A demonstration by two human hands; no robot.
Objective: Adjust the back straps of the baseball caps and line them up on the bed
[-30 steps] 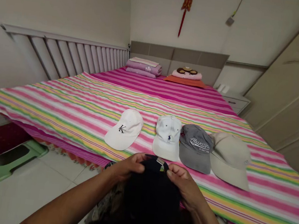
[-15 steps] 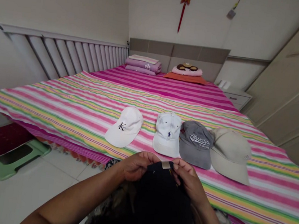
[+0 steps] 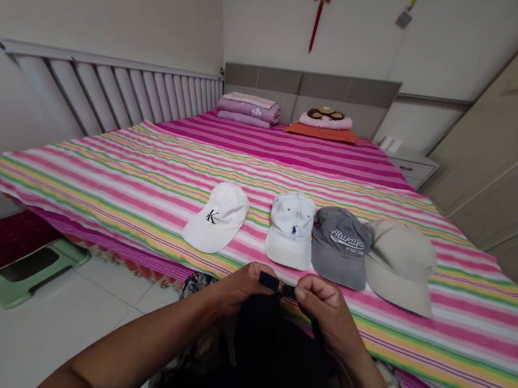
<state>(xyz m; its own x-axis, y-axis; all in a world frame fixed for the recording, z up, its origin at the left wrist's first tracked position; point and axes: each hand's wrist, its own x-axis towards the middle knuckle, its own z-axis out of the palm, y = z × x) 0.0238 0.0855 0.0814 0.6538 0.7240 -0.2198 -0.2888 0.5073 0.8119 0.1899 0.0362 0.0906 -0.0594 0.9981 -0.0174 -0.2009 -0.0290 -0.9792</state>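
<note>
Low in front of me, a black cap [image 3: 260, 320] is held up between both hands, its lower part merging with dark clothing. My left hand [image 3: 242, 289] is closed on the cap near a short black strap end [image 3: 269, 281]. Opposite it, my right hand [image 3: 323, 303] pinches the other strap piece [image 3: 289, 292] between thumb and fingers. A small gap shows between the two strap ends. Just beyond my hands lie a white cap with a K [image 3: 218, 217], a pale cap with a small dark logo [image 3: 290, 229], a grey cap [image 3: 341, 248] and a beige cap [image 3: 399, 265].
The caps rest on a striped bedsheet [image 3: 148, 171]. Folded purple bedding [image 3: 249, 111] and a pink pillow [image 3: 327, 122] are by the headboard [image 3: 277, 80]. A green stool [image 3: 26, 279] stands on the floor at left. A white nightstand [image 3: 413, 166] is at far right.
The pale label between my hands no longer shows. The black strap ends now appear there, held apart, and my right hand has turned with its fingers curled tighter.
</note>
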